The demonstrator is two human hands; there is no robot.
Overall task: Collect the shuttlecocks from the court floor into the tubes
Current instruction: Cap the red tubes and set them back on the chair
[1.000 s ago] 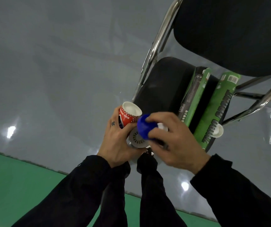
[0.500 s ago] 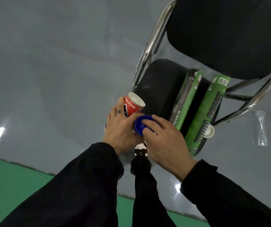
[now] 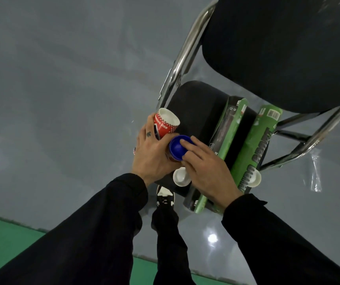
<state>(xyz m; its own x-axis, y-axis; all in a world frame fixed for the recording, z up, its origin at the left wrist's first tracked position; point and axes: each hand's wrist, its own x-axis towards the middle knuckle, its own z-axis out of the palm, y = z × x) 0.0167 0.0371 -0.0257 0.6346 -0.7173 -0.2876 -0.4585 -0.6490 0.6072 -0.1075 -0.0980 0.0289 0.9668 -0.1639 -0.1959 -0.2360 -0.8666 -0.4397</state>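
My left hand [image 3: 152, 157] grips a red shuttlecock tube [image 3: 164, 126] with a white end, together with a second tube that the hand mostly hides. A blue cap [image 3: 177, 148] sits on that second tube. My right hand [image 3: 208, 171] lays its fingers flat over the blue cap and presses on it. Two green tubes [image 3: 226, 136] [image 3: 256, 145] lie side by side on the black chair seat [image 3: 195, 108]. No loose shuttlecock is in sight.
A white cap [image 3: 181, 176] shows just below my hands, and another white cap [image 3: 254, 178] closes the near end of the right green tube. The chair's backrest [image 3: 278, 48] and chrome frame [image 3: 187, 44] rise on the right. A clear plastic wrapper [image 3: 315, 171] lies on the grey floor.
The right hand has brought the blue cap down onto the open tube in my left hand; its fingers went from gripping the cap to lying flat on it.
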